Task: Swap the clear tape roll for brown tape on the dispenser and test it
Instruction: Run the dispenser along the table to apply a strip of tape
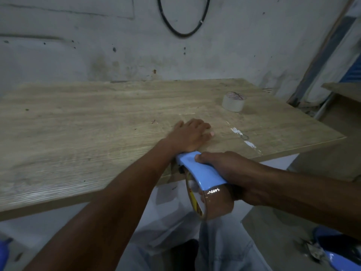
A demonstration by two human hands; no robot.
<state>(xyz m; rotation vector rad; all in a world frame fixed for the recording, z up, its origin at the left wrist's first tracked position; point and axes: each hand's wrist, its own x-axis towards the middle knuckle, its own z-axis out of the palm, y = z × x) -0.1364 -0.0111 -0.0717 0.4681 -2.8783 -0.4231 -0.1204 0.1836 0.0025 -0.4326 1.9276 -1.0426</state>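
My right hand (226, 169) grips the light blue tape dispenser (197, 169) at the table's front edge. A brown tape roll (216, 204) sits on the dispenser, hanging just off the edge. The dispenser's nose touches the wooden table (78, 124) right behind my left hand (190, 134), which lies flat on the tabletop, fingers spread and pressing down. The clear tape roll (233, 101) stands by itself at the table's back right. What lies under my left palm is hidden.
Shiny scraps of clear tape (248, 139) stick to the table at the right near the edge. A black cable loop (181, 26) hangs on the grey wall. A blue object (332, 249) lies on the floor at lower right.
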